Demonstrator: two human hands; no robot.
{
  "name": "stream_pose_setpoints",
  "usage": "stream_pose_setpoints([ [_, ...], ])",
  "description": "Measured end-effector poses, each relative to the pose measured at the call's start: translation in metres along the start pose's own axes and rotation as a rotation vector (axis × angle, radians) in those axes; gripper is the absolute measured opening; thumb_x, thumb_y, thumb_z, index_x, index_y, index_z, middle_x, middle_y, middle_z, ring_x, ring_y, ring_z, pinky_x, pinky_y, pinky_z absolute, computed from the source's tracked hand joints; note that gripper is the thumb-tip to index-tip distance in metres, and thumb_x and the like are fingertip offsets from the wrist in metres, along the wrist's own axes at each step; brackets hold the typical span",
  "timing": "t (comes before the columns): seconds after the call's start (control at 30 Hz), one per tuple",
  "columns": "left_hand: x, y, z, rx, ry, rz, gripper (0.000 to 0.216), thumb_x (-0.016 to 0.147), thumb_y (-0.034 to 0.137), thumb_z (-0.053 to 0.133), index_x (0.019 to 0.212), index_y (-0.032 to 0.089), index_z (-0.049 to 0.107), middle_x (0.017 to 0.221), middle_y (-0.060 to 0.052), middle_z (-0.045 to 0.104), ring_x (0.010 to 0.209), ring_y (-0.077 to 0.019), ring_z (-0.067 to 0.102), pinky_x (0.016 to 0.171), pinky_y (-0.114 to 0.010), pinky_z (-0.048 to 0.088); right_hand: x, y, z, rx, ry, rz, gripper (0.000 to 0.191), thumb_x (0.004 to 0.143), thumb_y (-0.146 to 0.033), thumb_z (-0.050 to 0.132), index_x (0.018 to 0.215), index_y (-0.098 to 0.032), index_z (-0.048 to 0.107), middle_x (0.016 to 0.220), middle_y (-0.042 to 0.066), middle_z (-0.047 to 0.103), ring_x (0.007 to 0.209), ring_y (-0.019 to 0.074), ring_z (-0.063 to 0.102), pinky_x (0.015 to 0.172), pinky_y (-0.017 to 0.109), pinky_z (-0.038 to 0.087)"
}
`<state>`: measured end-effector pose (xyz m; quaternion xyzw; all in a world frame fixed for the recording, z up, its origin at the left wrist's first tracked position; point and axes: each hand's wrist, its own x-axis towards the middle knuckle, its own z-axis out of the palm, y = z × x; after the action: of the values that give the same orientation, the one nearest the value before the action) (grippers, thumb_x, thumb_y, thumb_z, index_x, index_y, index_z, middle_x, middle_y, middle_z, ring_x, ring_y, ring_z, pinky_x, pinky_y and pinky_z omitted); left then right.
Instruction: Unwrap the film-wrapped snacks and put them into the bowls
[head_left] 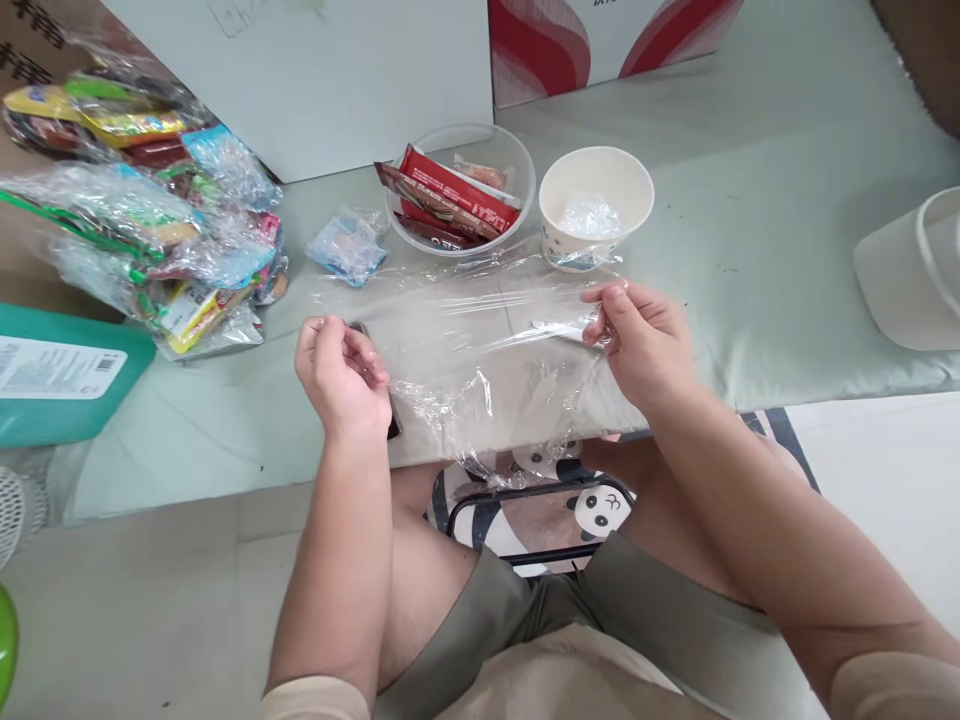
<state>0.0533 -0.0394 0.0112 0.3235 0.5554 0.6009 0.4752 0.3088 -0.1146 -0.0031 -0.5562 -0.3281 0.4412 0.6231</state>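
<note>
A sheet of clear plastic wrap point(480, 340) is stretched between my two hands above the front of the covered table. My left hand point(341, 375) is closed on its left side, fingers curled inward. On the right, my right hand point(637, 335) pinches the other side between thumb and fingers. The wrap's lower edge hangs crumpled over the table's front edge. Just beyond it stand a clear plastic bowl point(525, 205) with red and brown snack packets point(457, 195) and a paper cup point(574, 250) holding crumpled clear plastic. A dark flat object point(393, 425) lies partly hidden by my left hand.
Several snack bags point(165, 220) are heaped at the left, near a teal container point(45, 420). A small blue packet point(346, 248) lies beside the bowl. White boxes point(375, 70) stand behind. A white bucket point(900, 270) is at the right edge.
</note>
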Motion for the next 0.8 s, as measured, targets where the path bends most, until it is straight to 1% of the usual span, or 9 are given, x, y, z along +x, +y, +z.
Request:
stream_pose_setpoints([
  [0.1,0.007,0.003,-0.003,0.024,0.034,0.155,0.011,0.087,0.017,0.056,0.077,0.022,0.053,0.057,0.004,0.052,0.051,-0.0114,0.053,0.05,-0.027,0.034,0.0,-0.001,-0.003,0.023,-0.022,0.036,0.029,0.087,-0.049,0.076,0.091,-0.021,0.073,0.053,-0.008,0.044,0.049,0.0071,0.045,0.052,0.023,0.041],
  [0.2,0.008,0.012,-0.002,0.067,0.092,0.587,0.011,0.08,0.013,0.064,0.076,0.019,0.057,0.076,0.001,0.057,0.075,-0.0117,0.059,0.076,-0.028,0.047,-0.003,-0.001,-0.005,0.015,-0.127,0.099,0.022,0.089,-0.04,0.073,0.097,-0.02,0.074,0.05,-0.01,0.037,0.044,0.0063,0.034,0.047,0.022,0.032],
  [0.27,-0.001,0.019,0.003,0.073,0.019,0.82,0.008,0.078,0.014,0.069,0.078,0.019,0.063,0.083,0.0,0.059,0.083,-0.0131,0.059,0.088,-0.03,0.049,-0.006,-0.002,-0.005,-0.017,-0.274,0.136,0.023,0.089,-0.038,0.069,0.101,-0.019,0.075,0.049,-0.011,0.033,0.044,0.0061,0.029,0.045,0.022,0.027],
  [0.33,-0.014,0.024,0.012,0.108,-0.169,0.867,0.006,0.084,0.024,0.073,0.086,0.018,0.071,0.085,-0.003,0.065,0.084,-0.0162,0.062,0.088,-0.032,0.051,-0.01,-0.004,-0.003,-0.063,-0.464,0.168,0.026,0.09,-0.036,0.067,0.104,-0.017,0.076,0.049,-0.011,0.033,0.044,0.0061,0.028,0.044,0.022,0.025],
  [0.43,-0.032,0.025,0.025,0.273,-0.496,0.662,0.017,0.094,0.036,0.07,0.1,0.022,0.078,0.102,-0.006,0.073,0.101,-0.0208,0.068,0.096,-0.035,0.052,-0.015,-0.01,0.001,-0.143,-0.693,0.166,0.025,0.091,-0.034,0.064,0.102,-0.016,0.078,0.051,-0.009,0.039,0.045,0.0058,0.03,0.045,0.022,0.025],
  [0.53,-0.037,0.021,0.032,0.44,-0.805,0.42,0.031,0.094,0.047,0.07,0.115,0.024,0.076,0.121,-0.008,0.075,0.121,-0.0262,0.067,0.103,-0.036,0.052,-0.018,-0.014,0.004,-0.215,-0.838,0.126,0.025,0.093,-0.031,0.061,0.101,-0.016,0.08,0.053,-0.007,0.043,0.047,0.0059,0.03,0.046,0.023,0.026],
  [0.6,-0.036,0.019,0.034,0.537,-0.976,0.275,0.038,0.095,0.052,0.067,0.118,0.023,0.075,0.125,-0.009,0.075,0.125,-0.028,0.067,0.105,-0.038,0.052,-0.018,-0.015,0.004,-0.239,-0.916,0.096,0.026,0.094,-0.029,0.059,0.101,-0.015,0.08,0.053,-0.007,0.042,0.048,0.0062,0.029,0.046,0.022,0.025],
  [0.7,-0.033,0.015,0.036,0.558,-1.169,0.089,0.04,0.097,0.056,0.062,0.11,0.021,0.077,0.115,-0.009,0.079,0.11,-0.0257,0.073,0.096,-0.036,0.056,-0.017,-0.012,0.002,-0.24,-0.978,0.054,0.028,0.096,-0.028,0.057,0.1,-0.014,0.08,0.052,-0.008,0.037,0.048,0.0063,0.028,0.045,0.022,0.023],
  [0.8,-0.033,0.013,0.036,0.46,-1.193,-0.01,0.034,0.096,0.052,0.064,0.092,0.021,0.076,0.091,-0.006,0.078,0.084,-0.0204,0.072,0.077,-0.031,0.056,-0.016,-0.012,0.002,-0.236,-0.971,0.051,0.028,0.097,-0.03,0.057,0.099,-0.014,0.08,0.053,-0.006,0.043,0.05,0.007,0.031,0.046,0.021,0.026],
])
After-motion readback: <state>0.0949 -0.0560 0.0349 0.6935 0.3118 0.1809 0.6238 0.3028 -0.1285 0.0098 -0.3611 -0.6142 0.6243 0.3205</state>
